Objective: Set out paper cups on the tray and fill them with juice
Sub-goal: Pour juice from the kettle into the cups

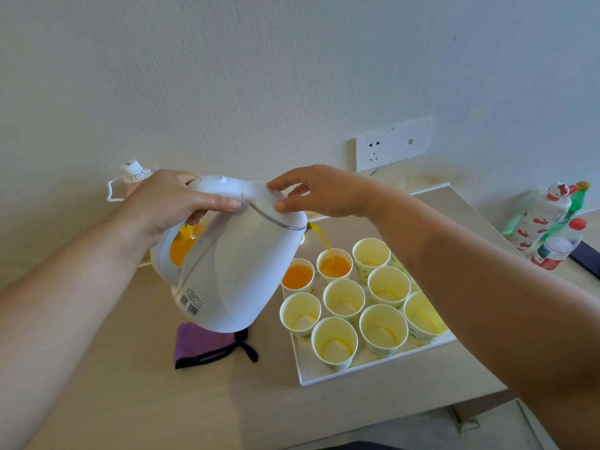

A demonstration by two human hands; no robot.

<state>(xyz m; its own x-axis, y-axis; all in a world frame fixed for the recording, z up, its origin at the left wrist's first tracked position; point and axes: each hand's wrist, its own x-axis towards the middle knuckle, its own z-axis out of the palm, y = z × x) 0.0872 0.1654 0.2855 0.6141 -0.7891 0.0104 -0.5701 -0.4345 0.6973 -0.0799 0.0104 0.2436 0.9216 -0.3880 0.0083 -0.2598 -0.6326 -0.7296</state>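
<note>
smooth glossy white plastic kettle (pixel 233 271); thin paper cups (pixel 344 298) on a smooth white tray (pixel 324 375); matt pale wood-look table (pixel 130 368); soft purple cloth (pixel 201 344); faintly textured wall (pixel 259 76)

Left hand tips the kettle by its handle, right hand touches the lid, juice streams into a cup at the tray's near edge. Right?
Not the near edge. The head view shows the juice landing in the middle cup of the far row on the tray, beside a full cup. The left hand tipping the kettle by its handle and the right hand on the lid are correct.
</note>
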